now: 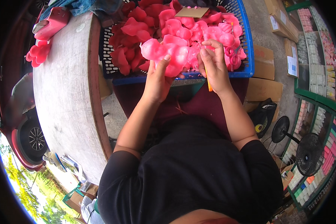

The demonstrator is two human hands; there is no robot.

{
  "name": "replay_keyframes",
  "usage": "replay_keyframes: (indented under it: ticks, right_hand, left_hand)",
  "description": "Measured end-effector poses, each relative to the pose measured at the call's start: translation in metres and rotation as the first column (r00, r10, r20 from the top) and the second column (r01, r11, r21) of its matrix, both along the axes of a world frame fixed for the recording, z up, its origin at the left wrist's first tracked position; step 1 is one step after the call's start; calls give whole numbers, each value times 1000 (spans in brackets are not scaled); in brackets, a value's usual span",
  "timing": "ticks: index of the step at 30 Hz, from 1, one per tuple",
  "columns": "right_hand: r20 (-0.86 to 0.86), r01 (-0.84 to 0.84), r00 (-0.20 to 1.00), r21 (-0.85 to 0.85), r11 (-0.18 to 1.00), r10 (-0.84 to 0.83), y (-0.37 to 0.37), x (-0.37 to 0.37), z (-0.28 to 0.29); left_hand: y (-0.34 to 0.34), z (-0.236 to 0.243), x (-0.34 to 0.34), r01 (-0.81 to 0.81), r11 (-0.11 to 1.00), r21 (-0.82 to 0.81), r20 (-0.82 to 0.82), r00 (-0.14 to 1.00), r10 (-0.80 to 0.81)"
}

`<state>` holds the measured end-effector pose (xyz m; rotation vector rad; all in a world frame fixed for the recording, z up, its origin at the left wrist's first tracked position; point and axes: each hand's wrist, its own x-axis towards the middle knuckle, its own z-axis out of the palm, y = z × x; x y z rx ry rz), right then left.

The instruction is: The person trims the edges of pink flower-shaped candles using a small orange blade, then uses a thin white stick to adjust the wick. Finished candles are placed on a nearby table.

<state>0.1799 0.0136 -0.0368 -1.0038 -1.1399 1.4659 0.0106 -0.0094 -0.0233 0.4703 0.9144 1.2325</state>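
Observation:
My left hand (160,76) grips a glossy pink, lobed wax-like piece (177,58), its thumb on top and its fingers underneath. At the right end of that piece, my right hand (215,67) is closed around a slim orange-handled tool (210,85), which looks like a craft knife; its working end is hidden by the fingers. Both hands are over the near edge of a blue plastic basket (251,61), heaped with similar pink pieces (136,28). Beside my right hand, what look like pink-handled scissors (233,54) rest on the heap.
A pale wooden table (65,89) stands at the left, with more pink pieces (39,52) at its far edge. Cardboard boxes (263,61) line the right of the basket. Farther right are a black fan (309,155) and stocked green shelves (317,95). Brown cardboard (192,12) lies on the heap.

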Motion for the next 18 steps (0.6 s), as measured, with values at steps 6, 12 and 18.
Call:
replay_keyframes:
  ticks: [6,12,18]
  right_hand:
    - [39,-119,992,-41,992,120,-1,6,10]
    - [162,-205,968,75,976,191,-10,9,11]
    - [382,-269,906,190,944,181,-12,12,18]
  left_hand:
    - [-1,-4,-5,54,999,0,56,997,-54]
    - [-3,5,0,-7,1000,29,-35,999,8]
    - [-5,3,2,-48,996,76,-61,997,53]
